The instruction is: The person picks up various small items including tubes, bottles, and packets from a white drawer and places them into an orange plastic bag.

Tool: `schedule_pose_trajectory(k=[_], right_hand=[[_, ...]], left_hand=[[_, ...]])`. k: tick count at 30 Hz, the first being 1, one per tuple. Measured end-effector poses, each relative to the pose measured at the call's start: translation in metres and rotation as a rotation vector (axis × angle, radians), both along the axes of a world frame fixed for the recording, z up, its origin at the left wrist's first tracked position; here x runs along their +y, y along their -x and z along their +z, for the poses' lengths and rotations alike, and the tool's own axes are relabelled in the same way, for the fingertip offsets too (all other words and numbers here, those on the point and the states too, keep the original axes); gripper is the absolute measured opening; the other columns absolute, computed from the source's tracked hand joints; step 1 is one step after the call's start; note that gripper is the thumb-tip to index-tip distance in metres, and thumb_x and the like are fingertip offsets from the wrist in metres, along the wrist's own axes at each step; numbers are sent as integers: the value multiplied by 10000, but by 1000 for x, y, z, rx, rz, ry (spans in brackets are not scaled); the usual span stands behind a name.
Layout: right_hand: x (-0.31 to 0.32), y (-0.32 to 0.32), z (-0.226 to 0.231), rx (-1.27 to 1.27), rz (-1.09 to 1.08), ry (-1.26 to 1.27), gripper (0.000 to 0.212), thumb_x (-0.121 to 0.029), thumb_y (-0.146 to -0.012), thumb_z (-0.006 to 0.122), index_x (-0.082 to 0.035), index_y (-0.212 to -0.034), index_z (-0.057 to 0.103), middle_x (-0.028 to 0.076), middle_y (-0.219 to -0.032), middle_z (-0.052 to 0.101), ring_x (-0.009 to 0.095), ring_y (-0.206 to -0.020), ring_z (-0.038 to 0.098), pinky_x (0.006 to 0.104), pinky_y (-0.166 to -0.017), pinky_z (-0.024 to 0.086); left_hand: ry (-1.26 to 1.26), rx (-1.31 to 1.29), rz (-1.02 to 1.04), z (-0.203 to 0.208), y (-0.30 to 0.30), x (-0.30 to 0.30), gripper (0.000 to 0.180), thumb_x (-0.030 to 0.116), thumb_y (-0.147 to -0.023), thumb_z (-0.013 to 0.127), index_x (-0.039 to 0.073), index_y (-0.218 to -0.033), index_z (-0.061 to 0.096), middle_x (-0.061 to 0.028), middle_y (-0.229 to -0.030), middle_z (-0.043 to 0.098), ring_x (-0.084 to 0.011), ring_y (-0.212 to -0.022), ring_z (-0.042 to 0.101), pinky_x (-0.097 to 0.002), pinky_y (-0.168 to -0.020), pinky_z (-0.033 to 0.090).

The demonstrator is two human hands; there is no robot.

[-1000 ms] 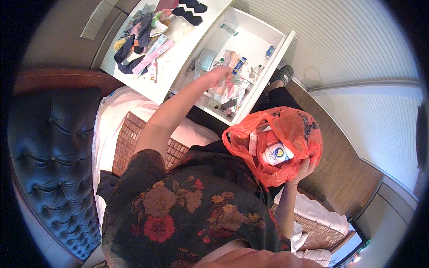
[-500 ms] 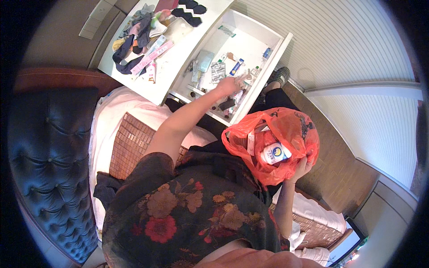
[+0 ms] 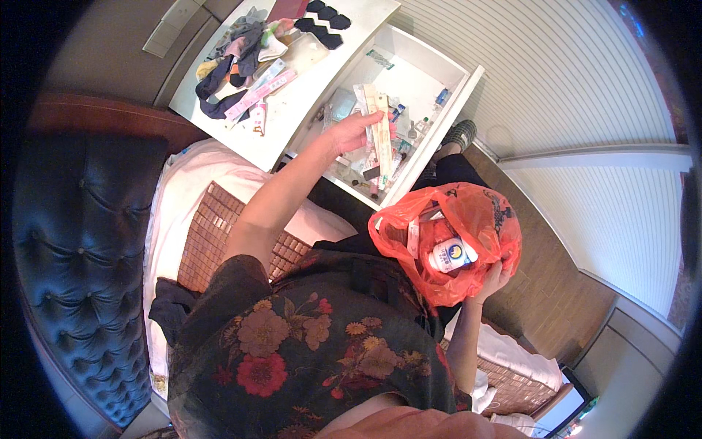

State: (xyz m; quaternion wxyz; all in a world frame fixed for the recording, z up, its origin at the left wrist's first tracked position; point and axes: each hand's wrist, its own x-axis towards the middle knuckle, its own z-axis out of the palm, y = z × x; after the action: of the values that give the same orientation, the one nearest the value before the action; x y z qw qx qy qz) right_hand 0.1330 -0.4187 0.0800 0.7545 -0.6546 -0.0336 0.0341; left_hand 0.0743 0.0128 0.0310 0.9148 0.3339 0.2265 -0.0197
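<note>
My left hand (image 3: 352, 134) is above an open white drawer (image 3: 420, 69), closed on some long, slim, cream-coloured packets (image 3: 382, 139) that stick out on both sides of the fingers. Under them lie small bottles, blister strips and a blue-and-white tube or box (image 3: 398, 113), partly covered. A thin red plastic bag (image 3: 472, 208) rests by my lap, its mouth spread. The far right rim of that bag is gripped by my right hand (image 3: 493, 283). Inside, a white bottle (image 3: 447, 256) with a blue-and-yellow label lies tilted near a pale box.
Left of the drawer, a white cabinet top (image 3: 278, 135) bears a heap of socks and cloth (image 3: 241, 47), pink and blue slim packs and a small tube (image 3: 259, 117). A bed with a bamboo mat (image 3: 208, 238) is beside me. Ribbed white doors (image 3: 541, 66) stand beyond the drawer.
My left hand has risen from among the drawer's contents and now holds slim cream packets. The right hand keeps its grip on the bag. The view has shifted slightly.
</note>
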Motion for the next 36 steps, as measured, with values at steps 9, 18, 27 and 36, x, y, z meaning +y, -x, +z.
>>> schedule_pose_trajectory(k=[9, 18, 27, 36], right_hand=[[-5, -1, -5, 26, -29, 0, 288, 6, -847, 435, 18, -1111, 547, 74, -1088, 576, 164, -930, 568, 295, -825, 459], [-4, 1, -5, 51, -48, 2, 281, -37, -864, 463, 7, -1131, 539, 74, -1107, 556, 161, -957, 545, 306, -851, 443], [1, -1, 1, 10, -41, 39, 280, -45, -861, 466, 10, -1126, 539, 77, -1122, 545, 169, -972, 537, 311, -851, 438], [-4, 1, -4, 64, -65, 16, 293, -51, -852, 451, 29, -1118, 543, 89, -1115, 548, 179, -968, 529, 311, -860, 421]], left_hand=[[-88, 125, 127, -28, -5, -75, 235, 87, -907, 500, 22, -1133, 482, -91, -904, 585, -217, -814, 609, -346, -760, 529], [-306, 81, 272, -34, 16, -52, 94, 114, -904, 487, 77, -985, 456, -38, -776, 545, -159, -662, 544, -299, -624, 495], [-773, 472, -305, -45, 24, -83, 181, 165, -858, 553, 9, -952, 545, -67, -783, 581, -148, -718, 551, -306, -672, 455], [-1860, 424, 146, 101, 61, 63, 395, 391, -858, 570, 4, -941, 554, -195, -871, 632, -374, -817, 611, -436, -706, 472]])
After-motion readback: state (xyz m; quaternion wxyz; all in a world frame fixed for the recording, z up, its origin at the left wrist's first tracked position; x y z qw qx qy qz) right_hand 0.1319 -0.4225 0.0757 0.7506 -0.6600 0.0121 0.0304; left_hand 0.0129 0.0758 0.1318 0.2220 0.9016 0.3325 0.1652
